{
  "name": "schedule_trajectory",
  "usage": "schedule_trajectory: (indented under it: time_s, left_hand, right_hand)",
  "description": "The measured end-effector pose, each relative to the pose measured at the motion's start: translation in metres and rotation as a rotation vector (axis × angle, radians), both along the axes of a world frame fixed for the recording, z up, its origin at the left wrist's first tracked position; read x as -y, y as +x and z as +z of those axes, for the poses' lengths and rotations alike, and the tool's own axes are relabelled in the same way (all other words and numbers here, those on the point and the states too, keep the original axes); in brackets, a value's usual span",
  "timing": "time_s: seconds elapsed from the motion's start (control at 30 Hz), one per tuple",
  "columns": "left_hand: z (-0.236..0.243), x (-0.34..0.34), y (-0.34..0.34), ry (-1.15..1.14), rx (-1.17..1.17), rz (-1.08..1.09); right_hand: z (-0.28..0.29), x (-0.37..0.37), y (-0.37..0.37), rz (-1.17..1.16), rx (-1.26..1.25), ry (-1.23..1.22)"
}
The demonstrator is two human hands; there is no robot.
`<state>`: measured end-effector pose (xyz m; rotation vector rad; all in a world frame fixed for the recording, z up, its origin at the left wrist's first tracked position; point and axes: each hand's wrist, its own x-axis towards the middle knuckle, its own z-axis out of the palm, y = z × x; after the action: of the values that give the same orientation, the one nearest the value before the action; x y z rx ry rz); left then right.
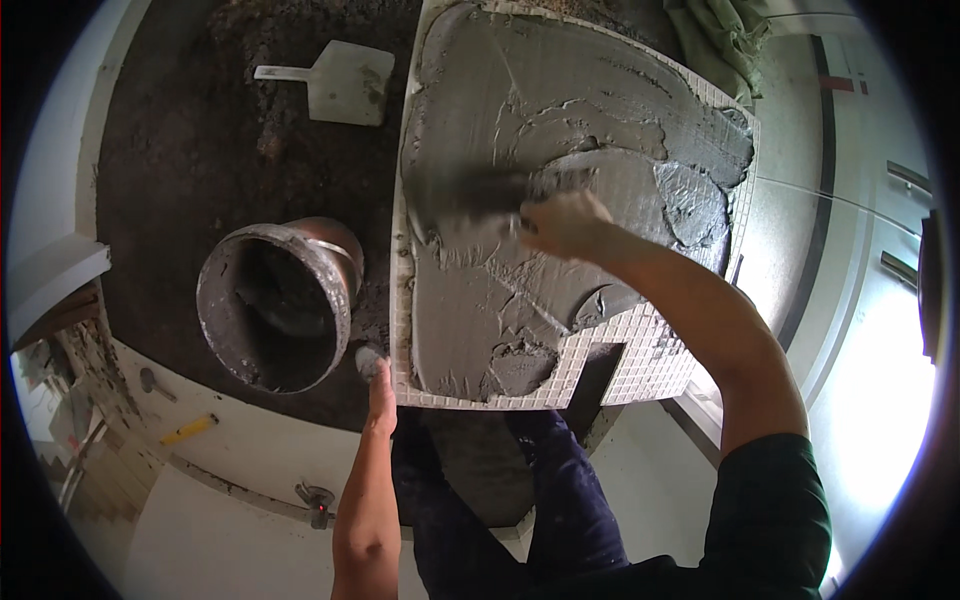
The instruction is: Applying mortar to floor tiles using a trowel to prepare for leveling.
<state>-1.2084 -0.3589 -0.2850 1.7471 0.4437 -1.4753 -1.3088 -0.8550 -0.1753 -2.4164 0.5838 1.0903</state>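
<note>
A large tile [640, 335], its pale gridded back facing up, lies before me, mostly covered in wet grey mortar [480, 130]. My right hand [565, 225] is closed around the handle of a trowel [485, 192], whose dark blade is smeared by motion over the mortar, left of the tile's middle. The mortar has ridges, thick lumps and smoother patches. Low at the tile's left edge is my left hand [380, 400], seen edge-on beside a greyish blob [370, 362] at its fingertips. I cannot make out whether the blob is held or is mortar on the fingers.
A mortar-crusted bucket [340, 300] leans on its side to the left, its mouth facing me. Farther back lies a flat pale scoop [350, 85] with a handle. A yellow-handled tool [188, 430] rests at lower left. Green cloth [715, 40] is bunched beyond the tile's far right corner.
</note>
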Motion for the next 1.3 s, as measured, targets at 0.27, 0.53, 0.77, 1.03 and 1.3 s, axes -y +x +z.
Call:
schedule_trajectory:
  time_s: [0.27,0.53,0.77,1.03,1.3]
  left_hand:
    - [0.022,0.025,-0.007,-0.016,0.086,-0.006]
    - [0.033,0.044,-0.016,0.15,0.154,-0.043]
    - [0.037,0.046,-0.014,0.166,0.138,-0.042]
    - [0.03,0.037,-0.003,0.091,0.075,-0.052]
    - [0.03,0.028,0.005,0.026,0.018,-0.06]
  right_hand:
    - [0.004,0.131,0.068,-0.581,0.235,-0.269]
    - [-0.012,0.101,0.001,-1.17,0.263,0.005]
    - [0.027,0.05,-0.001,-1.438,0.208,0.454]
    - [-0.019,0.08,0.14,-1.704,0.324,0.581]
    - [0.056,0.121,0.104,-0.742,0.239,0.136]
